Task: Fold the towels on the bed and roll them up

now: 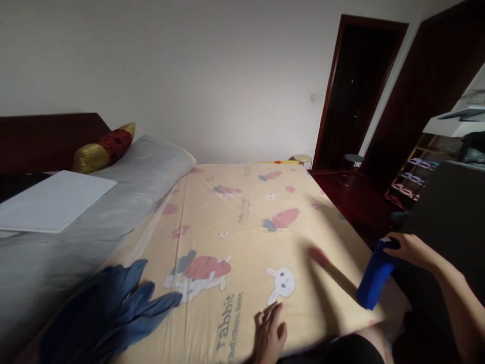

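Observation:
My right hand grips a blue cylinder-shaped object by its upper end. It is tilted at the right edge of the bed, and a small white patch shows near its top; its exact kind is unclear. Loosely curled fingers, apart from the thumb, show on my left hand, which rests empty at the near side of the patterned bed sheet, just below a printed white rabbit. A dark blue crumpled cloth lies on the bed to the left.
Grey bedding, a white flat board and a red-and-gold cushion occupy the left side. Beyond the bed stand two stools, a yellow stool and a dark stool. A shoe rack is at the right.

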Tool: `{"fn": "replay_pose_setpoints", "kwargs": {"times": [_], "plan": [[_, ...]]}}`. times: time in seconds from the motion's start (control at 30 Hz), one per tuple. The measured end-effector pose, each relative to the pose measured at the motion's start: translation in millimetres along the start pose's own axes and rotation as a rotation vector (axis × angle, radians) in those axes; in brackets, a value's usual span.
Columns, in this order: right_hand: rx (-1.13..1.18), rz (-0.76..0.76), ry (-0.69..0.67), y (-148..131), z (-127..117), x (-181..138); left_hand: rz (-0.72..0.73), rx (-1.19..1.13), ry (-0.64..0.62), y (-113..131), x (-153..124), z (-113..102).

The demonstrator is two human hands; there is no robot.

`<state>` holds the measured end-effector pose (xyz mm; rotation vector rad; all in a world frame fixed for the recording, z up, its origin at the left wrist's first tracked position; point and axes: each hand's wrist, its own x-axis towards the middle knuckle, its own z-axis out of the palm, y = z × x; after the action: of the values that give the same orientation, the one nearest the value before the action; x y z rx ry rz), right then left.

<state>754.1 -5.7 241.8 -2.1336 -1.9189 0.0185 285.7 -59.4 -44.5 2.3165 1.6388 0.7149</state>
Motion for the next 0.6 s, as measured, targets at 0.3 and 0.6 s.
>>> {"fn": "replay_pose_setpoints", "kwargs": {"times": [0.3, 0.6], "plan": [[-0.162, 0.019, 0.279, 24, 3, 68, 0.224, 0.157, 0.113, -18, 2, 2], [0.05, 0.294, 0.282, 45, 177, -57, 0.327, 0.222, 0.174, -21, 5, -3]]}}
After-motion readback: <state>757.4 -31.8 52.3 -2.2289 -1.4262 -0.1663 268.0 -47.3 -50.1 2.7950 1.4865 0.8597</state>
